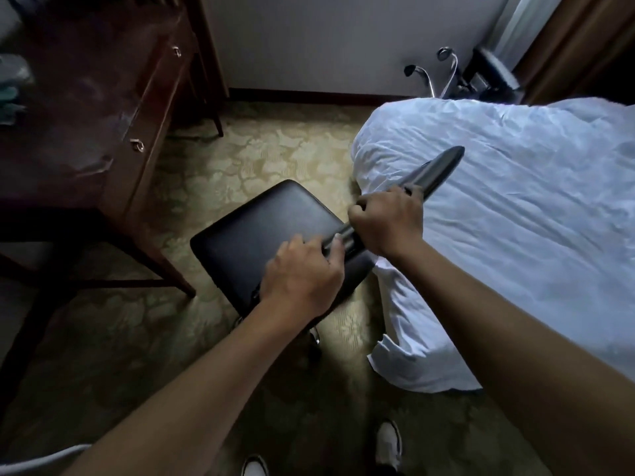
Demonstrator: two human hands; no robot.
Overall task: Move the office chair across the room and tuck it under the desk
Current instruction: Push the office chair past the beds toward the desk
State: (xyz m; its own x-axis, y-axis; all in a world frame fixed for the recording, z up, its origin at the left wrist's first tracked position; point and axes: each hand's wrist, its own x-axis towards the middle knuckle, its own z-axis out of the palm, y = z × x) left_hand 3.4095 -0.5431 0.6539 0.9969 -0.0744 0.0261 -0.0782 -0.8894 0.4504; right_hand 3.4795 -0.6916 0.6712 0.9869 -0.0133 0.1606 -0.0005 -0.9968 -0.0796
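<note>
A black office chair stands on the carpet in the middle of the view, its padded seat [264,231] facing the dark wooden desk [86,108] at the left. The top edge of its backrest [436,170] runs diagonally up to the right, over the bed. My left hand [302,273] grips the lower end of that backrest edge, thumb on top. My right hand [388,221] is curled round the same edge a little further up. A chair castor [314,338] shows beneath my left wrist.
A bed with a white duvet [515,218] fills the right side, close against the chair. A second office chair [481,73] lies tipped near the far wall. My white shoes [388,444] are at the bottom. Patterned carpet [275,146] lies between desk and bed.
</note>
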